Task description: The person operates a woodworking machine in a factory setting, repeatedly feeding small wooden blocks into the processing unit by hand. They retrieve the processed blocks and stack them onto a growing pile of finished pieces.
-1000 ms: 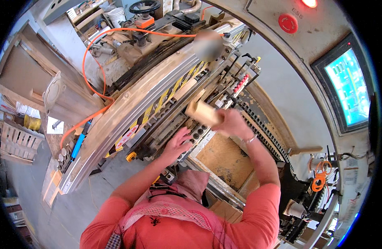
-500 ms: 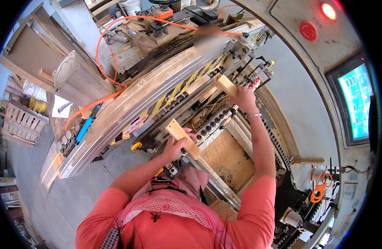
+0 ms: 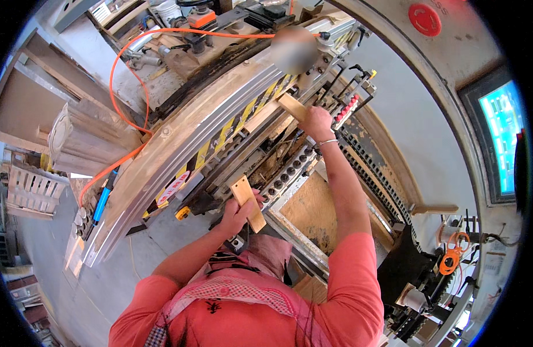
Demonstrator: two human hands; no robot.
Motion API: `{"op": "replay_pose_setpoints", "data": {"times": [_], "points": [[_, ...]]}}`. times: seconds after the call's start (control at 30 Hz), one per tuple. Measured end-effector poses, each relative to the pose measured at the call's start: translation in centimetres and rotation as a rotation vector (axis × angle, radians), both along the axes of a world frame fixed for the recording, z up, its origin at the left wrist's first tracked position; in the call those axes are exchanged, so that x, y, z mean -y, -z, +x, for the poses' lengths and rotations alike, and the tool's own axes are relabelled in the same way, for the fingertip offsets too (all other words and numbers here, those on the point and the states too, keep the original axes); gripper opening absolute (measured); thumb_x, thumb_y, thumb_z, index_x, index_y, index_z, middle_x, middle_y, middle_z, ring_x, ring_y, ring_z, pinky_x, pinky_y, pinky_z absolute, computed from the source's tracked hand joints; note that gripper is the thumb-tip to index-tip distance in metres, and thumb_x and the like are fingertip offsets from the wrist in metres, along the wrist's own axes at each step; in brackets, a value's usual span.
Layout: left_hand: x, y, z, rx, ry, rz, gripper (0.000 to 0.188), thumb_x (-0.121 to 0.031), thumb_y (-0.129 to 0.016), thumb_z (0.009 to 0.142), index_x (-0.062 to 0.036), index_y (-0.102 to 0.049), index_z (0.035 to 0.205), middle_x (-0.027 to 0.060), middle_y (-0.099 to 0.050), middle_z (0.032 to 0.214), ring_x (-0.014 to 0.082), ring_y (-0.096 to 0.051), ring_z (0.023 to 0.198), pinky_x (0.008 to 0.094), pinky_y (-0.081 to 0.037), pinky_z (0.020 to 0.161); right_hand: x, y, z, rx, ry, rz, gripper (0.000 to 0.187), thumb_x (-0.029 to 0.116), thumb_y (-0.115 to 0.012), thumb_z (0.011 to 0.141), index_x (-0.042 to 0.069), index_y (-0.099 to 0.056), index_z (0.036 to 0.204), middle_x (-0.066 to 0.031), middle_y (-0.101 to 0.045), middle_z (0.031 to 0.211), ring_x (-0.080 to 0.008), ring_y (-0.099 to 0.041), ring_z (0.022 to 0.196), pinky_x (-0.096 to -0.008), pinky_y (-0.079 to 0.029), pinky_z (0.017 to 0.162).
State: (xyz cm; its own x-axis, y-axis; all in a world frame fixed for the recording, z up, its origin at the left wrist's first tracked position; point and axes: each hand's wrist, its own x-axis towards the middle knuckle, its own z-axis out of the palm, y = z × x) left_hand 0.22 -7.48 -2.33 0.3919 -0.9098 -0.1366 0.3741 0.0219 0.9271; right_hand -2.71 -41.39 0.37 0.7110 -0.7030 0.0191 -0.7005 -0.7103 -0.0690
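Observation:
My left hand (image 3: pixel 236 215) is closed round a light wooden block (image 3: pixel 248 203) with small holes near its upper end, held over the near side of the machine. Farther off to the right, my right hand (image 3: pixel 316 122) grips a second wooden piece (image 3: pixel 292 106) by its near end. That piece's far end reaches toward the striped rail. Between the hands lies the machine bed with a row of black round knobs (image 3: pixel 290 172). Chips and dust lie in the slot beside the knobs. The right fingertips are partly hidden behind the wood.
A long metal rail with yellow-black striping (image 3: pixel 220 134) crosses the left side. An orange hose (image 3: pixel 112 87) loops over it. A blue air gun (image 3: pixel 102 202) lies at its left end. At right stands a control panel with a lit screen (image 3: pixel 500 141) and red stop button (image 3: pixel 424 20).
My right hand and its wooden piece have moved left and slightly up in the picture. The left block has turned more upright and sits a little lower. The whole view has shifted.

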Motion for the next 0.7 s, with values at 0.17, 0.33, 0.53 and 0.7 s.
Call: {"op": "replay_pose_setpoints", "data": {"times": [0.17, 0.33, 0.53, 0.7], "points": [[0.1, -0.2, -0.1, -0.011, -0.003, 0.013, 0.029, -0.011, -0.042, 0.090, 0.0035, -0.043, 0.115, 0.0124, -0.058, 0.099, 0.0175, -0.059, 0.087, 0.0307, -0.047, 0.079, -0.5, -1.8, -0.5, 0.001, -0.060, 0.072, 0.044, 0.040, -0.066, 0.068, 0.000, -0.060, 0.083, -0.0183, -0.063, 0.080, -0.0319, -0.063, 0.077, -0.0397, -0.051, 0.068], [0.2, -0.3, 0.0, 0.007, 0.006, -0.005, 0.029, -0.012, -0.041, 0.090, 0.0039, -0.043, 0.115, 0.0131, -0.058, 0.100, 0.0176, -0.058, 0.088, 0.0313, -0.046, 0.081, -0.4, -1.4, -0.4, 0.014, -0.047, 0.064, 0.046, 0.044, -0.063, 0.070, 0.000, -0.060, 0.082, -0.0186, -0.063, 0.078, -0.0329, -0.063, 0.075, -0.0405, -0.051, 0.067], [0.1, 0.0, -0.1, 0.013, -0.003, 0.041, 0.029, -0.011, -0.039, 0.091, 0.0042, -0.043, 0.116, 0.0134, -0.058, 0.100, 0.0177, -0.057, 0.088, 0.0316, -0.045, 0.081, -0.2, -1.0, -0.2, 0.034, -0.061, -0.010, 0.039, 0.041, -0.067, 0.067, 0.003, -0.065, 0.075, -0.0151, -0.065, 0.076, -0.0298, -0.064, 0.074, -0.0380, -0.052, 0.065], [0.2, 0.3, 0.0, 0.027, 0.000, 0.022, 0.029, -0.010, -0.038, 0.091, 0.0040, -0.043, 0.116, 0.0138, -0.058, 0.100, 0.0176, -0.057, 0.088, 0.0316, -0.046, 0.080, -0.2, -1.1, -0.2, 0.044, -0.063, -0.004, 0.037, 0.039, -0.067, 0.067, 0.003, -0.065, 0.076, -0.0150, -0.065, 0.078, -0.0302, -0.064, 0.076, -0.0376, -0.052, 0.066]]}}
